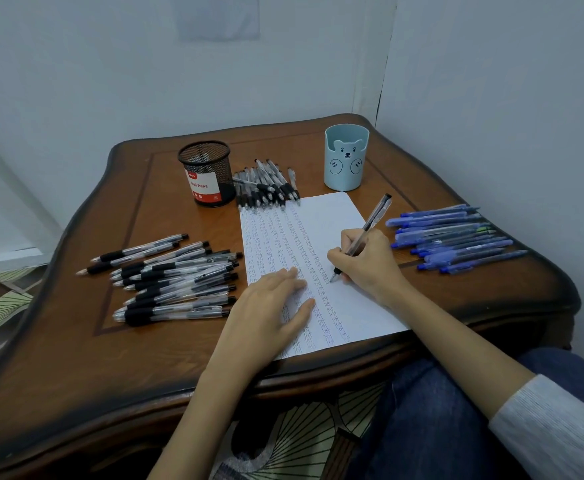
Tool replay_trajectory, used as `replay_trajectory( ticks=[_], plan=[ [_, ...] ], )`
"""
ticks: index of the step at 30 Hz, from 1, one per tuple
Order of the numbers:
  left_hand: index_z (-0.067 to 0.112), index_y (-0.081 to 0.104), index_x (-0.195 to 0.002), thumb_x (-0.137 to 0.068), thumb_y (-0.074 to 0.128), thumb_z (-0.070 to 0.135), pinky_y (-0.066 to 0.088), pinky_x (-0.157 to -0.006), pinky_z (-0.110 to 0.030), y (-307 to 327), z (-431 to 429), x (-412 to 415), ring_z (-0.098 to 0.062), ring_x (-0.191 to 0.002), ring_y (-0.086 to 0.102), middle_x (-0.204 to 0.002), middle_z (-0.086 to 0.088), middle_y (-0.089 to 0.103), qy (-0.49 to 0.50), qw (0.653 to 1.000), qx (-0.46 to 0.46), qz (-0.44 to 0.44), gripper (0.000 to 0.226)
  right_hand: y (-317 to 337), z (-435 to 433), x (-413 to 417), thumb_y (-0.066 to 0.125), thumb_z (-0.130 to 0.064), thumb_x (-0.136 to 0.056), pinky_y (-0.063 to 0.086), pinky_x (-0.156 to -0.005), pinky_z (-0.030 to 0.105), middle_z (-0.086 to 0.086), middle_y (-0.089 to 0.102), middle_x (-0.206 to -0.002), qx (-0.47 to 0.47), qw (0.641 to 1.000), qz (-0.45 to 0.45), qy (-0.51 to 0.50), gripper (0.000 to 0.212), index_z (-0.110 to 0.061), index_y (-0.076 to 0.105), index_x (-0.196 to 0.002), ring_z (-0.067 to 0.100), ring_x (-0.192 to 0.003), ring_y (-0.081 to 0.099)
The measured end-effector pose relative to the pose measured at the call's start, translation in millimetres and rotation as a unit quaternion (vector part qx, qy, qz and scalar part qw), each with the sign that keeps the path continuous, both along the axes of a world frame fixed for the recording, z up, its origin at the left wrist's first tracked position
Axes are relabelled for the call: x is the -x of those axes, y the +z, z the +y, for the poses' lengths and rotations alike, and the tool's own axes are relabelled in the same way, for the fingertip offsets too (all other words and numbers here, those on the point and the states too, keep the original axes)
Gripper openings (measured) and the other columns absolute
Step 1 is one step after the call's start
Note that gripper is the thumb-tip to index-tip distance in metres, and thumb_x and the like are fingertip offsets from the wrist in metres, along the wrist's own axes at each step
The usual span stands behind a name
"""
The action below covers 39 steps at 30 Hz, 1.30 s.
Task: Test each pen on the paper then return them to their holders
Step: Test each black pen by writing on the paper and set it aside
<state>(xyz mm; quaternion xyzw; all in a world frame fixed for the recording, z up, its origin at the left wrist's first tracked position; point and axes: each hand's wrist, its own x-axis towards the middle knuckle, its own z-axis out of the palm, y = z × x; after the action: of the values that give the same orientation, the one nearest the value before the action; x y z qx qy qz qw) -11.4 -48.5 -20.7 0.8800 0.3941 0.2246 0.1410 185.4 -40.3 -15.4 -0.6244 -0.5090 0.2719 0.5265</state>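
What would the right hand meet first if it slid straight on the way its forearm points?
Likely the black pens at the paper's far edge; only paper lies before them, though depth is unclear.

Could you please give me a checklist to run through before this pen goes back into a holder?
1. Pen held in the right hand, tip down on the paper: ok.
2. Left hand lying flat on the paper to steady it: ok.
3. This pen leaves a fresh mark: cannot tell, the trace at the tip is too small to read.
4. Black mesh holder upright, nothing over its mouth: ok.
5. Blue bear holder upright, nothing over its mouth: ok.
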Motion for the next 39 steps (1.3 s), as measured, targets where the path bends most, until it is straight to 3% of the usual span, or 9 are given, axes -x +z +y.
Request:
replay_trajectory(
  ticks=[8,13,16,18,23,26,31,37,39],
  plan=[
    [0.020,0.060,-0.125,-0.093,0.055,0.042,0.029,-0.108,-0.023,2,-1,0,-0.007,-0.130,0.043,-0.140,0.005,0.051,-0.001,1.000,-0.002,0.000,0.039,-1,1,0,0.062,0.004,-0.082,0.040,-0.042,0.024,0.011,0.042,-0.050,-0.002,1.000,-0.005,-0.006,0.027,0.003,0.046,-0.060,0.022,-0.041,0.049],
    [0.021,0.060,-0.126,-0.093,0.054,0.042,0.027,-0.108,-0.022,3,-1,0,-0.005,-0.131,0.041,-0.141,0.007,0.050,-0.002,1.000,0.003,-0.002,0.039,9,-1,-5,0.059,-0.017,-0.094,0.022,-0.033,0.017,0.001,0.051,-0.053,0.028,0.970,0.240,0.000,0.033,-0.012,0.048,-0.064,0.010,-0.038,0.038],
    [0.021,0.060,-0.126,-0.093,0.055,0.042,0.028,-0.107,-0.022,3,-1,0,-0.005,-0.131,0.041,-0.140,0.007,0.050,-0.003,1.000,0.003,-0.003,0.039,12,-2,-5,0.046,-0.036,-0.100,0.023,-0.034,0.019,-0.004,0.046,-0.051,0.034,0.968,0.248,-0.002,0.024,-0.016,0.050,-0.088,0.007,-0.038,0.035],
    [0.021,0.060,-0.125,-0.093,0.055,0.042,0.029,-0.108,-0.023,3,-1,0,-0.005,-0.131,0.041,-0.140,0.007,0.050,-0.002,1.000,0.006,-0.004,0.039,11,-3,-5,0.037,-0.046,-0.101,0.022,-0.036,0.021,-0.004,0.044,-0.048,0.030,0.975,0.222,0.002,0.032,-0.017,0.051,-0.100,0.007,-0.036,0.034],
    [0.021,0.060,-0.125,-0.092,0.055,0.042,0.026,-0.107,-0.020,5,-2,1,-0.004,-0.130,0.041,-0.140,0.007,0.051,0.004,1.000,0.004,-0.007,0.040,15,-6,-5,0.050,-0.035,-0.099,0.031,-0.039,0.025,0.001,0.048,-0.047,0.018,0.986,0.168,0.002,0.028,-0.015,0.068,-0.103,0.012,-0.040,0.037],
    [0.021,0.059,-0.126,-0.092,0.055,0.043,0.024,-0.106,-0.018,6,-3,0,-0.005,-0.131,0.040,-0.141,0.007,0.049,0.008,1.000,0.004,-0.005,0.041,16,-7,-4,0.052,-0.031,-0.098,0.035,-0.043,0.028,0.002,0.051,-0.046,0.024,0.991,0.134,0.006,0.020,-0.021,0.068,-0.105,0.015,-0.042,0.040],
    [0.023,0.057,-0.128,-0.093,0.053,0.044,0.023,-0.108,-0.018,7,-3,0,-0.003,-0.132,0.038,-0.142,0.008,0.047,0.008,1.000,0.004,-0.003,0.041,14,-7,-5,0.047,-0.025,-0.101,0.035,-0.042,0.028,0.004,0.049,-0.044,0.032,0.993,0.115,0.009,0.025,-0.012,0.068,-0.100,0.014,-0.038,0.039],
    [0.024,0.057,-0.128,-0.093,0.052,0.044,0.021,-0.107,-0.015,6,-2,0,-0.001,-0.132,0.036,-0.143,0.010,0.046,0.007,1.000,0.013,-0.011,0.041,13,0,-5,0.038,-0.015,-0.101,0.031,-0.037,0.022,0.001,0.047,-0.045,0.056,0.984,0.169,0.016,0.031,-0.009,0.066,-0.111,0.011,-0.040,0.038],
    [0.023,0.057,-0.128,-0.094,0.052,0.043,0.023,-0.109,-0.017,7,0,0,0.000,-0.132,0.037,-0.143,0.010,0.046,0.007,1.000,0.021,-0.016,0.040,16,2,-7,0.043,-0.016,-0.100,0.029,-0.036,0.020,0.002,0.051,-0.051,0.084,0.977,0.194,0.027,0.027,-0.016,0.066,-0.114,0.012,-0.044,0.038]
  ],
)
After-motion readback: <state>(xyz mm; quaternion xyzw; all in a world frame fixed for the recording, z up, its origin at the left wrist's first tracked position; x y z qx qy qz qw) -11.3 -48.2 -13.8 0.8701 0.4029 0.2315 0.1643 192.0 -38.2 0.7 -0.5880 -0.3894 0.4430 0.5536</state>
